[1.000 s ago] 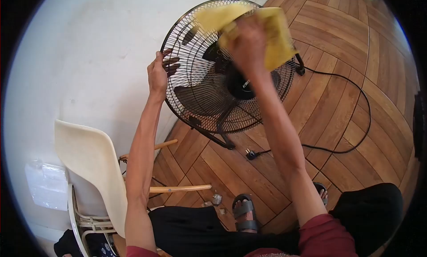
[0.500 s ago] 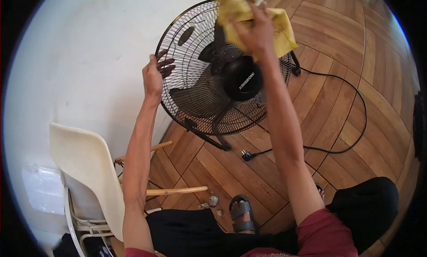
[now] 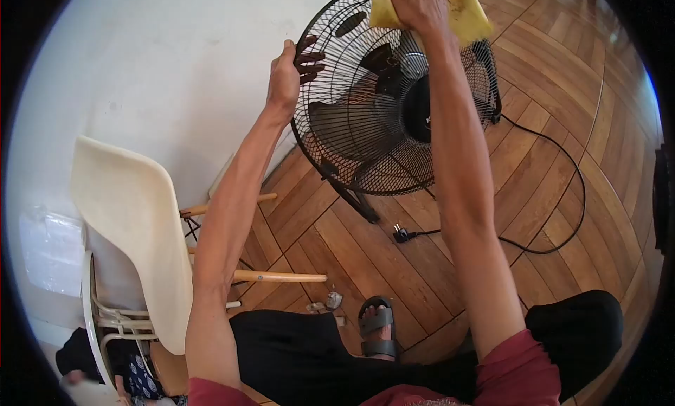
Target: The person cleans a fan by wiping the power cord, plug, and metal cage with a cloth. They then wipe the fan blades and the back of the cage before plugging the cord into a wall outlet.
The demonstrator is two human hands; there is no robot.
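Note:
A black floor fan [image 3: 351, 149] with a round wire grille stands tilted beside the white wall. My left hand [image 3: 285, 82] grips the grille's left rim, its thumb outside and its fingers showing through the wires. At the top of the view, my right hand [image 3: 422, 12] is closed on a yellow cloth [image 3: 467, 18], pressing it against the upper part of the grille. Part of the cloth lies beyond the frame's top edge. My right forearm hides part of the fan's hub.
The fan's black cord [image 3: 584, 188] loops over the wooden floor to a loose plug [image 3: 401, 234]. A cream chair [image 3: 130, 209] with wooden legs stands at the left. Small pale scraps [image 3: 334, 300] lie near my sandalled foot [image 3: 377, 325]. Dark patterned cloth [image 3: 140, 374] shows at lower left.
The view has shifted, so the fan sits higher and farther right. My right hand and the cloth have moved upward over the grille. My left hand stays on the rim.

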